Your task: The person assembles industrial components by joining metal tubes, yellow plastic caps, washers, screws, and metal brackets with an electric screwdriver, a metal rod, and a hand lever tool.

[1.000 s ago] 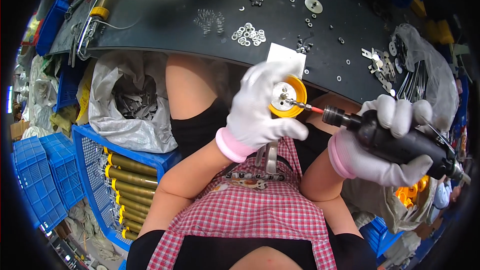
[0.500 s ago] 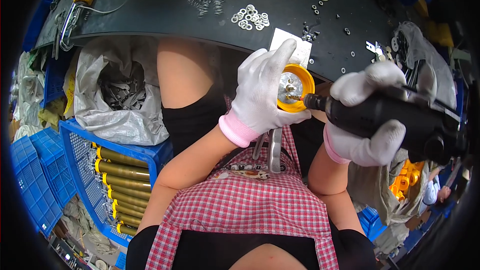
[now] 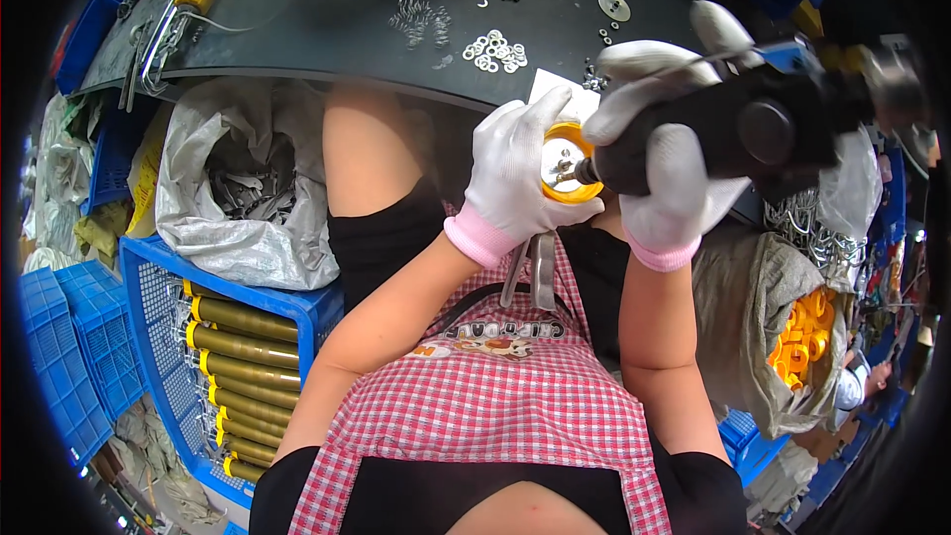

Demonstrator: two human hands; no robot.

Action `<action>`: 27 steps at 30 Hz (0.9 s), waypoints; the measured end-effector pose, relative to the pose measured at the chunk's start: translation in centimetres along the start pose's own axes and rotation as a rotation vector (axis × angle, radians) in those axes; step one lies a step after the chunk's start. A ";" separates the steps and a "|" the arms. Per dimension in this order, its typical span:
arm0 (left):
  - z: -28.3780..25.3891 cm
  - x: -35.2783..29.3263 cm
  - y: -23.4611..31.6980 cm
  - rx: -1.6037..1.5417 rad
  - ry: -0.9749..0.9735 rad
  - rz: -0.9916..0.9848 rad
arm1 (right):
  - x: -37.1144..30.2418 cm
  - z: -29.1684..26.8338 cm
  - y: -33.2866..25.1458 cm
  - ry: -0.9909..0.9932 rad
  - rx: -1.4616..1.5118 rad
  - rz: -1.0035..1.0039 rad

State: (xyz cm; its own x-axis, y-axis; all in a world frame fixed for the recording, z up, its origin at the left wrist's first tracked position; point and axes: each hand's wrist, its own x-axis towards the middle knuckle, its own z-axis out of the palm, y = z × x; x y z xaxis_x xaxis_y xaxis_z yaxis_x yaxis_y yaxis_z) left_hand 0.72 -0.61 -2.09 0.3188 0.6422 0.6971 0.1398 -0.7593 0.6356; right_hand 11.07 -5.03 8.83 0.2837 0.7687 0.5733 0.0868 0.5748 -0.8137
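Note:
My white-gloved left hand [image 3: 503,170] is wrapped around a yellow-rimmed round part [image 3: 569,195], held just off the table's front edge. Inside its rim sits a shiny metal disc [image 3: 558,159] with small fasteners at the centre. My gloved right hand [image 3: 678,173] grips a black power screwdriver [image 3: 728,134], held nearly level with its nose pointing left. The bit end reaches into the yellow rim, at the fasteners on the disc; exact contact is too small to tell. Whatever lies below the rim is hidden by my left hand.
On the dark table [image 3: 327,35] lie a pile of washers [image 3: 495,52], springs [image 3: 420,22] and a loose disc [image 3: 614,7]. At left, a blue crate [image 3: 223,282] holds several brass-coloured tubes with yellow ends, beside a white sack [image 3: 243,238] of metal pieces. Yellow rings [image 3: 804,337] fill a sack at right.
My right hand has shifted left and farther forward with the screwdriver, which has swung so its rear end sits farther away. The view has moved slightly; my left hand keeps its hold.

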 end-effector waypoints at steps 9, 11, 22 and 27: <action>-0.7 -0.5 -0.4 0.074 -0.121 -0.040 | 1.9 -4.6 -0.4 0.402 -0.411 0.242; -1.3 -0.4 -1.8 -0.107 -0.166 -0.010 | 0.9 -7.6 3.5 0.337 -0.627 0.453; -3.6 9.5 -7.1 0.707 -0.463 0.154 | 0.9 -9.9 7.2 -0.045 -1.561 0.649; -4.2 9.5 -7.1 0.612 -0.457 0.188 | 7.4 -13.7 5.1 -0.182 -1.071 0.798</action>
State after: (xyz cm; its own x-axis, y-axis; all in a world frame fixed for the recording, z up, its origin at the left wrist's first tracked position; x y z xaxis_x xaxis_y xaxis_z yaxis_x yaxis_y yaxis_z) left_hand -1.16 11.27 1.41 0.7234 0.4915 0.4849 0.4950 -0.8588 0.1321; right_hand 26.71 -0.28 7.62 0.4837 0.8620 -0.1518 0.6796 -0.4792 -0.5555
